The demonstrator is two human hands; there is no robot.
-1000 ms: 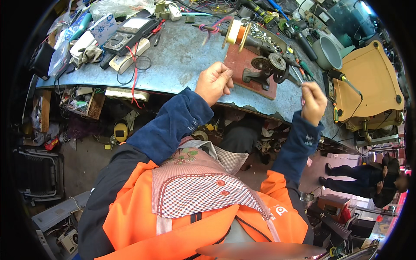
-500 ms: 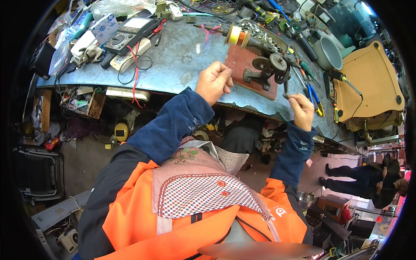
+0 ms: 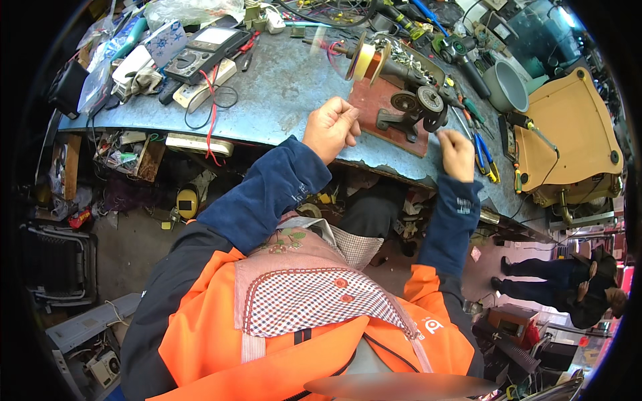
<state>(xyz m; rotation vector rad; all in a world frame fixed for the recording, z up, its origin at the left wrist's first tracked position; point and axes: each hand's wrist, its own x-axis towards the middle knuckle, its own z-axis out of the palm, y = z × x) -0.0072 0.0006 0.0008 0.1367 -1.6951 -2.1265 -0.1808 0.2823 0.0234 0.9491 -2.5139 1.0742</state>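
The left hand (image 3: 332, 129) is pinching, the right hand (image 3: 457, 155) curling its fingers tight, any hold hidden from me; just left of the right fingers, a black metal geared winder (image 3: 430, 100) is sitting on a flat reddish board (image 3: 369, 103), presumably for steadiness

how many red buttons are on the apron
2. Both red buttons sit on the checked patch of the apron: an upper one and a lower one just below it. Others could be hidden in the folds.
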